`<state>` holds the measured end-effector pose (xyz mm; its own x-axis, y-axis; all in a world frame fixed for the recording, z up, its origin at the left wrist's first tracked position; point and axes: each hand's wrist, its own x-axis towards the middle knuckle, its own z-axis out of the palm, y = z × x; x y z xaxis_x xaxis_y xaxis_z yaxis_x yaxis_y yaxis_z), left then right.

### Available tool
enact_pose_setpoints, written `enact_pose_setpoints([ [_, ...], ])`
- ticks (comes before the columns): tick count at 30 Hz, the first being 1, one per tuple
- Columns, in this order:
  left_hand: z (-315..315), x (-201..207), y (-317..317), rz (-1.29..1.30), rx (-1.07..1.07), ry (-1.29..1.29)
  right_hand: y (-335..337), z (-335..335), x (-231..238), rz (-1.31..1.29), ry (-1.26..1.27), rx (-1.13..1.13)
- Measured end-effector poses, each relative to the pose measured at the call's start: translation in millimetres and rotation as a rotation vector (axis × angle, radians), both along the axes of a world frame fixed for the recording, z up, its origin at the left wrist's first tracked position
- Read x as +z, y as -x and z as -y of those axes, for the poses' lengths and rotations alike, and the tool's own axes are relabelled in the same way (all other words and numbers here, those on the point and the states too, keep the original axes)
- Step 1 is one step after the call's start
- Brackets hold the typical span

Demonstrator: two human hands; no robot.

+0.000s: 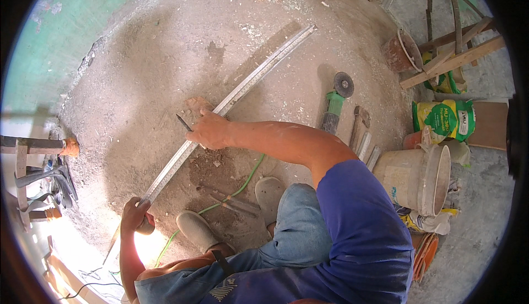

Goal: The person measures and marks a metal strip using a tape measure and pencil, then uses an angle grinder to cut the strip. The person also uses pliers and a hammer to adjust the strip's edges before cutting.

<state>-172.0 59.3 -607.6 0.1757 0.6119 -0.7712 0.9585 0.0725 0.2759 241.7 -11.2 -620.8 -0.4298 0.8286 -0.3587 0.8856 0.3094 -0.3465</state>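
long metal strip (264, 71) slanting across a dirt floor (149, 78); right hand (209, 130) clamped on its middle with a dark pencil (183, 123), left hand (134, 215) closed round a tape measure (146, 225) at its near end; best kept steady.

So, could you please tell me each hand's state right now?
Left hand: closed, holding what looks like a tape measure.
Right hand: closed, holding a dark pencil-like tool at the metal strip.

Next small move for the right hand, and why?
Probably bring the dark pencil-like stick to the metal strip and mark it: the right hand holds the stick right at the strip, and the left hand is at the strip's near end, apparently steadying it.
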Motion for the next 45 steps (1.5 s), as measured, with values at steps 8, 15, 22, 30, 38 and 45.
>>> enact_pose_setpoints([
  [8, -2.7, -23.1, 22.1, 0.042, 0.03, -0.003, 1.5, -1.0, 6.1, 0.018, 0.001, 0.011],
  [15, -2.4, -12.1, 11.6, 0.028, -0.006, -0.017, 1.0, 0.8, -11.9, 0.019, -0.087, 0.01],
  [22, 1.0, -3.2, 3.6, 0.023, 0.009, -0.026, -6.1, 1.7, 11.3, -0.281, -0.492, -0.062],
  [30, 4.3, 7.3, -4.0, 0.022, -0.033, -0.065, -6.2, -3.7, 54.8, -0.727, -0.421, -0.463],
  [38, -2.0, 27.8, -16.6, 0.037, 0.077, 0.005, -42.9, -12.8, 59.9, -1.132, 0.082, -1.008],
  [45, 2.8, 8.4, -1.9, -0.017, 0.066, -0.006, -47.3, -10.1, 43.5, -1.282, 0.243, -1.049],
])
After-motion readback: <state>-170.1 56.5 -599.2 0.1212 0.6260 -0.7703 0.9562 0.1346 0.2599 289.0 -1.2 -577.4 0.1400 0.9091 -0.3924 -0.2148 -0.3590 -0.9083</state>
